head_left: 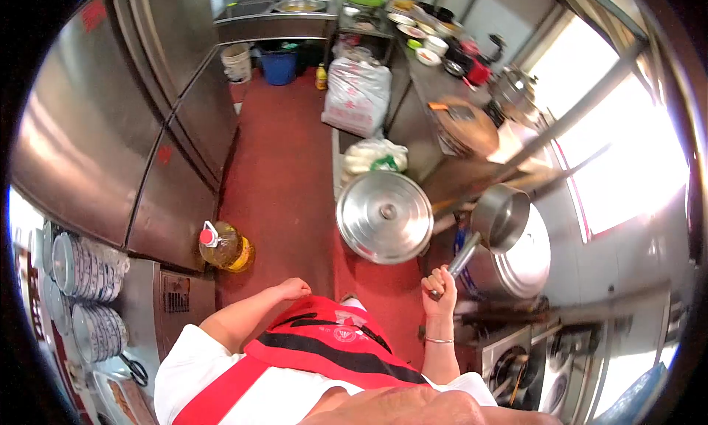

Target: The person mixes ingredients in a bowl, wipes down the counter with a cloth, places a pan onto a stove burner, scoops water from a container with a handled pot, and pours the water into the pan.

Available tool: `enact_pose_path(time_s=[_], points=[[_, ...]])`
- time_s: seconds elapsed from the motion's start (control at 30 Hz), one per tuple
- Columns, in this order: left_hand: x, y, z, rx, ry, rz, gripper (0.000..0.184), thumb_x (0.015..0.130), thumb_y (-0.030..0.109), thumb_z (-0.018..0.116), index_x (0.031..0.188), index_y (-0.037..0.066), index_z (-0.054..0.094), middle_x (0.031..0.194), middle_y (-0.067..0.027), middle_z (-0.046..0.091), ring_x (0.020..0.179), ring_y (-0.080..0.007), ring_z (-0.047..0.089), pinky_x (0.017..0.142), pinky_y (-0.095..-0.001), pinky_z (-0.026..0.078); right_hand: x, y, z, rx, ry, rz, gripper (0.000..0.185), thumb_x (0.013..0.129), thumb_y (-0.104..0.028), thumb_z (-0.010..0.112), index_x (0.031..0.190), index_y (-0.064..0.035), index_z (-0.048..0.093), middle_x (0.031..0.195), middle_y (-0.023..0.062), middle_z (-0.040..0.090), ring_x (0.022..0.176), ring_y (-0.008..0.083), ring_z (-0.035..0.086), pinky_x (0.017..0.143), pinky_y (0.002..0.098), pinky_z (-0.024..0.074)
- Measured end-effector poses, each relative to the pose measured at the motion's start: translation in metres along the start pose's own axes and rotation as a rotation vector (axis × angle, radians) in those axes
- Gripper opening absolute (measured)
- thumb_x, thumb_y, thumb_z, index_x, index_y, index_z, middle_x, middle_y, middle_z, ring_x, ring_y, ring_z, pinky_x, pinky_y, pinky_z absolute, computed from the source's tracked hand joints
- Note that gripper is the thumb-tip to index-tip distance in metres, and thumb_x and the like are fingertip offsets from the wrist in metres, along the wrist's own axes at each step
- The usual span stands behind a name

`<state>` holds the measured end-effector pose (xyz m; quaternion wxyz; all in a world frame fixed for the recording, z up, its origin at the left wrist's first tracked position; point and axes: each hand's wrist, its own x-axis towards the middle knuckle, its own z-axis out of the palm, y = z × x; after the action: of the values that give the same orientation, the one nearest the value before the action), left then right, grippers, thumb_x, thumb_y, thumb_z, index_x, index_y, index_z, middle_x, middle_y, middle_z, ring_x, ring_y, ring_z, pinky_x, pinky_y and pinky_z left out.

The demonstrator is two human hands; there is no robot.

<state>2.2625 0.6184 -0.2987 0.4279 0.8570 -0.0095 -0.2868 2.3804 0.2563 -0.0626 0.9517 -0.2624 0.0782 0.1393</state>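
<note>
My right hand (pixel 439 285) is wrapped round the handle of a metal saucepan (pixel 501 217), held up at the right in front of a large pot with a shiny lid (pixel 525 259). The saucepan is tilted and its inside faces me. My left hand (pixel 293 288) is beside the red apron (pixel 335 329), its fingers curled in with nothing visible in them. A round metal lid (pixel 385 217) with a centre knob lies ahead of me, between my hands and farther out.
An oil bottle (pixel 226 246) stands on the red floor at the left, near steel cabinets (pixel 81 122). Stacked bowls (pixel 96 333) are at the lower left. White bags (pixel 358 93), a cleaver on a round board (pixel 472 130) and a burner (pixel 512 366) line the right side.
</note>
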Motion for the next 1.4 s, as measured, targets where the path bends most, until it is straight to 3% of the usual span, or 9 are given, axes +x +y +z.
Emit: enact_pose_path(time_s=[0.17, 0.37, 0.43, 0.53, 0.67, 0.8, 1.03, 1.3, 1.4], points=[[0.019, -0.061, -0.064, -0.203, 0.155, -0.218, 0.023, 0.080, 0.026, 0.056, 0.083, 0.008, 0.069, 0.082, -0.0123, 0.069, 0.070, -0.0253, 0.066, 0.064, -0.0380, 0.051, 0.123, 0.049, 0.045, -0.191, -0.135, 0.210, 0.003, 0.090, -0.007, 0.054, 0.089, -0.0104, 0.053, 0.059, -0.0061, 0.036, 0.044, 0.0036, 0.031, 0.050, 0.0228, 0.0288], [-0.023, -0.192, -0.123, 0.407, 0.161, -0.306, 0.022, 0.075, 0.028, 0.058, 0.075, 0.010, 0.071, 0.079, -0.0130, 0.068, 0.068, -0.0322, 0.065, 0.061, -0.0411, 0.051, 0.263, 0.082, 0.144, -0.388, -0.223, 0.298, 0.012, 0.085, -0.006, 0.058, 0.093, -0.0082, 0.050, 0.060, -0.0032, 0.037, 0.044, 0.0061, 0.032, 0.045, 0.0227, 0.0268], [-0.047, -0.212, -0.127, 0.282, 0.230, -0.446, 0.020, 0.080, 0.020, 0.056, 0.080, 0.005, 0.070, 0.083, -0.0170, 0.068, 0.069, -0.0325, 0.066, 0.060, -0.0409, 0.053, 0.318, 0.090, 0.165, -0.430, -0.327, 0.302, 0.013, 0.086, -0.004, 0.058, 0.095, -0.0066, 0.048, 0.063, -0.0019, 0.040, 0.045, 0.0065, 0.034, 0.042, 0.0206, 0.0265], [-0.075, -0.155, -0.146, -0.791, 0.557, -0.889, 0.019, 0.086, 0.012, 0.057, 0.088, -0.002, 0.069, 0.087, -0.0193, 0.067, 0.075, -0.0323, 0.066, 0.062, -0.0446, 0.054, 0.390, 0.119, 0.201, -0.590, -0.366, 0.266, 0.012, 0.091, -0.013, 0.055, 0.100, -0.0071, 0.049, 0.059, -0.0015, 0.038, 0.040, 0.0064, 0.032, 0.043, 0.0225, 0.0283], [-0.071, -0.171, -0.149, -0.803, 0.471, -1.006, 0.019, 0.085, 0.014, 0.057, 0.087, 0.001, 0.069, 0.087, -0.0174, 0.067, 0.076, -0.0317, 0.065, 0.063, -0.0443, 0.053, 0.483, 0.168, 0.248, -0.250, -0.534, 0.479, 0.025, 0.098, -0.030, 0.045, 0.106, -0.0066, 0.049, 0.057, -0.0024, 0.035, 0.040, 0.0065, 0.031, 0.046, 0.0215, 0.0260], [-0.040, -0.203, -0.196, -0.804, 0.368, -1.032, 0.019, 0.084, 0.016, 0.056, 0.085, 0.003, 0.069, 0.087, -0.0156, 0.068, 0.076, -0.0310, 0.065, 0.064, -0.0441, 0.052, 0.588, 0.223, 0.300, -0.140, -0.494, 0.655, 0.013, 0.096, -0.016, 0.045, 0.095, -0.0064, 0.055, 0.058, -0.0055, 0.035, 0.041, 0.0028, 0.031, 0.047, 0.0216, 0.0268], [0.060, -0.310, -0.405, -0.577, 0.249, -0.955, 0.019, 0.083, 0.019, 0.056, 0.082, 0.007, 0.070, 0.087, -0.0123, 0.068, 0.077, -0.0299, 0.064, 0.065, -0.0436, 0.050, 0.745, 0.301, 0.392, -0.057, -0.404, 0.614, 0.016, 0.093, -0.010, 0.047, 0.076, -0.0099, 0.049, 0.057, -0.0076, 0.033, 0.043, 0.0031, 0.031, 0.050, 0.0216, 0.0292], [0.315, -0.435, -0.737, 0.607, 0.192, -0.313, 0.019, 0.082, 0.023, 0.056, 0.079, 0.011, 0.070, 0.087, -0.0085, 0.069, 0.077, -0.0287, 0.063, 0.067, -0.0431, 0.047, 0.929, 0.359, 0.468, -0.108, -0.368, 0.455, 0.008, 0.090, -0.008, 0.051, 0.092, -0.0048, 0.058, 0.058, -0.0074, 0.033, 0.043, 0.0028, 0.030, 0.048, 0.0217, 0.0275], [0.377, -0.326, -0.884, 0.094, 0.398, -0.518, 0.024, 0.083, 0.023, 0.055, 0.093, 0.009, 0.072, 0.091, -0.0124, 0.069, 0.078, -0.0259, 0.067, 0.073, -0.0373, 0.052, 1.009, 0.380, 0.498, -0.207, -0.370, 0.430, 0.009, 0.091, -0.009, 0.050, 0.094, -0.0069, 0.059, 0.058, -0.0081, 0.033, 0.043, 0.0028, 0.029, 0.048, 0.0216, 0.0271]])
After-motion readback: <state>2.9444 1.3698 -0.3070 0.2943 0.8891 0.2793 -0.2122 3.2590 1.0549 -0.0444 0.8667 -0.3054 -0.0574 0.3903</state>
